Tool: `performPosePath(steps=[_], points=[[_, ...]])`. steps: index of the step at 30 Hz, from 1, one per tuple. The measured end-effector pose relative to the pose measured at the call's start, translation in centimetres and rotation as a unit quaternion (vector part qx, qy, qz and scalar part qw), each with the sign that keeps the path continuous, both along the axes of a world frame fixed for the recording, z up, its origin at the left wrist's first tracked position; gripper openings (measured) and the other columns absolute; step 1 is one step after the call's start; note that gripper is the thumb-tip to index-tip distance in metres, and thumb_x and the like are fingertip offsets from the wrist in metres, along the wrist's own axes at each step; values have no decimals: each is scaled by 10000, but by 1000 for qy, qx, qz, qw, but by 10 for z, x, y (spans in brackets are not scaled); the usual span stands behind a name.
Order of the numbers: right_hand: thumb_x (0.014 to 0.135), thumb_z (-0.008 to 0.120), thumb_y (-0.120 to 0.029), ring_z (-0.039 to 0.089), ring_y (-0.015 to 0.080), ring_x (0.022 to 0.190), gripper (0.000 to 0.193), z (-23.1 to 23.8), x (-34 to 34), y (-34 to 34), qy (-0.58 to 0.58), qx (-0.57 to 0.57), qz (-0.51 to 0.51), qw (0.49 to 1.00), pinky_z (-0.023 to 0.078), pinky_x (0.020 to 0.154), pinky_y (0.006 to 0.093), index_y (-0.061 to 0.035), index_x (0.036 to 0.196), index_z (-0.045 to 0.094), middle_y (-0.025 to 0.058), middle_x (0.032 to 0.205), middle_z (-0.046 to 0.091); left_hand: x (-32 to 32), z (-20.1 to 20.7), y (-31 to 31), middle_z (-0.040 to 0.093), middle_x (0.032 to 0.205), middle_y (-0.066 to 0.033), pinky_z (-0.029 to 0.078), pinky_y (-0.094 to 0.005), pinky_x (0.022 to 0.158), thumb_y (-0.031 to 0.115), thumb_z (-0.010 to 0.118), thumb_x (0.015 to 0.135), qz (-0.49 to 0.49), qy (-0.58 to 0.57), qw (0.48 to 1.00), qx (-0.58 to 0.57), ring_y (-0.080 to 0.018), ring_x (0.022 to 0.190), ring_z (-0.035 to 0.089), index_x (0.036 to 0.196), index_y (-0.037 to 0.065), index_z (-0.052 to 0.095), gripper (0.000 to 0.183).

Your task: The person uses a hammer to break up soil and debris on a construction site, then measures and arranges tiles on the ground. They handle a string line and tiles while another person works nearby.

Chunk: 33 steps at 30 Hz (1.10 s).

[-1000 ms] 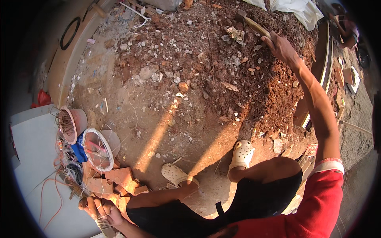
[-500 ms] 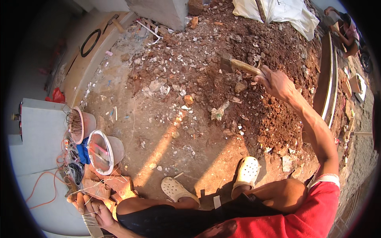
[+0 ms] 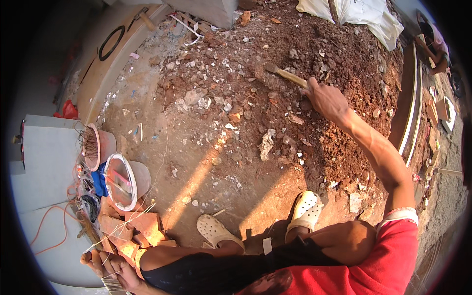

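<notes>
Gripped in the right hand (image 3: 327, 101), by the rear part of the handle: a wooden-handled hammer (image 3: 291, 77), located over the reddish soil and rubble (image 3: 226, 93), head directed to the upper left. Contact between head and soil: cannot tell from this view. Closed in the left hand (image 3: 110, 268), at the lower left: pale strands (image 3: 115, 283), partly wound in close turns, with loose ends extending over the bricks (image 3: 145, 223). Core beneath the turns: too hidden to identify. Positioned just beyond the bricks: a near bucket (image 3: 142, 179) and a far bucket (image 3: 108, 145), the far one containing thin brown rods. Wedged near both: a blue item (image 3: 100, 181). Lying to the left: an orange cord (image 3: 55, 208) on a pale grey panel (image 3: 46, 167). Placed on the ground below the rubble: two pale perforated clogs (image 3: 306, 211), worn on the feet. Lying between clogs and hammer: a crumpled pale scrap (image 3: 266, 145). Spread at the upper right: a white sheet (image 3: 366, 17). Visible farther right: another person (image 3: 436, 49), crouched beyond a long board (image 3: 404, 101).
</notes>
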State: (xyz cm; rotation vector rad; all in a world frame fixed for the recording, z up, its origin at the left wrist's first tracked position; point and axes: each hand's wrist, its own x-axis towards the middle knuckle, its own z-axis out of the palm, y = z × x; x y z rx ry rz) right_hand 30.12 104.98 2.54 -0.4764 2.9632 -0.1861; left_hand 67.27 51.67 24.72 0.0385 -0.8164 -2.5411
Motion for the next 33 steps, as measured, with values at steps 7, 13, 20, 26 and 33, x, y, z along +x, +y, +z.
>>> performPosePath(steps=[7,13,20,26,33], points=[[1085,382,-496,536,302,444,441,56,7,-2,28,-69,5,997,444,450,473,-59,1053,437,129,554,522,-6,1,-1,554,857,-22,213,-224,472,183,439,1082,-12,-17,998,-58,-55,486,284,1240,93,622,258],[1094,380,-459,558,294,511,432,24,-110,-3,147,-60,-88,983,470,477,447,-38,1022,446,141,652,593,-9,-9,-3,545,848,-36,204,-232,443,155,422,1080,44,-22,994,-99,-65,484,286,1265,61,593,269],[1095,404,-412,652,309,593,383,10,-6,-84,-96,-26,4,995,497,484,462,-33,1059,443,159,665,627,9,5,1,531,849,-34,194,-231,438,108,431,1057,39,-14,991,-124,-69,499,289,1270,57,568,259],[1088,378,-484,481,267,454,423,33,-1,-42,9,-73,17,997,426,462,451,-70,1018,428,93,563,491,8,-5,-9,547,857,-43,215,-219,450,155,434,1078,70,-43,986,-145,-61,493,286,1267,75,559,240],[1088,432,-422,622,442,601,422,56,-49,48,159,-20,-115,980,450,542,541,-9,1002,444,239,656,604,-5,-7,-9,550,861,-45,237,-208,447,196,408,1101,36,-49,990,-124,-59,483,299,1249,99,547,225]])
